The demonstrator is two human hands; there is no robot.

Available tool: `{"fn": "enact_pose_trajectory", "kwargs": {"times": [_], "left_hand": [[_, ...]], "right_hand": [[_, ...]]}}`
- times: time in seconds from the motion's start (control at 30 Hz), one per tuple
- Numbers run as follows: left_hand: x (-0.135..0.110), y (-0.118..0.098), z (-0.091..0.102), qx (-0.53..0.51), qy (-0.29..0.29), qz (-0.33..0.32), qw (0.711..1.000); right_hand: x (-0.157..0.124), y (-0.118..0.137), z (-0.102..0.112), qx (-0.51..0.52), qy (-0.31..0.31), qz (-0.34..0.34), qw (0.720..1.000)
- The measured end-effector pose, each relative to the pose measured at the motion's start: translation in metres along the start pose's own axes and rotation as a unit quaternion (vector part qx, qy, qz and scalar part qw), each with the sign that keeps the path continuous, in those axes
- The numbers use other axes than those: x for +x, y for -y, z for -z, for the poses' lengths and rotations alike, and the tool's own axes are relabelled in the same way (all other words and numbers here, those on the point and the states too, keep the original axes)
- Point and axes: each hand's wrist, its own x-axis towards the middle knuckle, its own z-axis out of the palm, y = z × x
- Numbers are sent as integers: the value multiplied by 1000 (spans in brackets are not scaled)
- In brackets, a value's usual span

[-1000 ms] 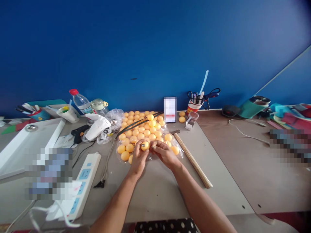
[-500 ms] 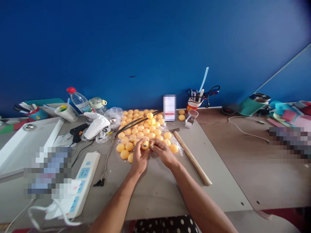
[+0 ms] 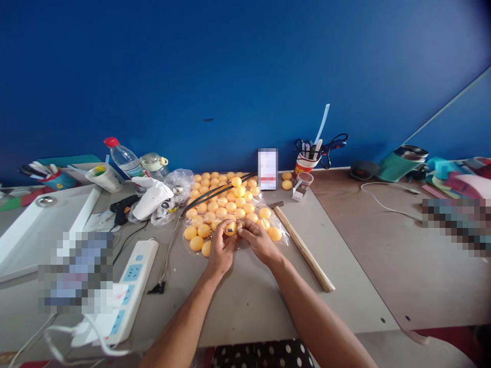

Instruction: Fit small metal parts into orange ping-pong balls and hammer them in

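Note:
My left hand [image 3: 221, 245] is closed around an orange ball [image 3: 230, 228] that carries small dark marks or bits on its near side. My right hand [image 3: 253, 236] is beside it, thumb and fingers pinched together at the ball's right edge; what is between those fingertips is too small to make out. Under and behind both hands lie many similar orange balls [image 3: 230, 207] on a clear plastic bag [image 3: 282, 236]. Dark flat strips [image 3: 215, 192] lie across the balls. Right of the bag rests a hammer [image 3: 305, 248] with a wooden handle.
A white power strip [image 3: 132, 286], a cord [image 3: 168, 255] and a glue gun [image 3: 125, 208] lie to the left, near a white tray [image 3: 82, 212]. At the back stand a phone [image 3: 267, 168] and a cup of tools [image 3: 306, 163]. A green flask [image 3: 402, 163] is at right.
The ball in my left hand is turned slightly, its dark marks facing a little differently. Both hands stay in nearly the same place.

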Motion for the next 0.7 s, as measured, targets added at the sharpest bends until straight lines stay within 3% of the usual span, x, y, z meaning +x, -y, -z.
{"fn": "enact_pose_trajectory", "kwargs": {"times": [0.7], "left_hand": [[-1,3,2,19,-8,3,1000]], "right_hand": [[0,0,1,-87,-13,16,996]]}}
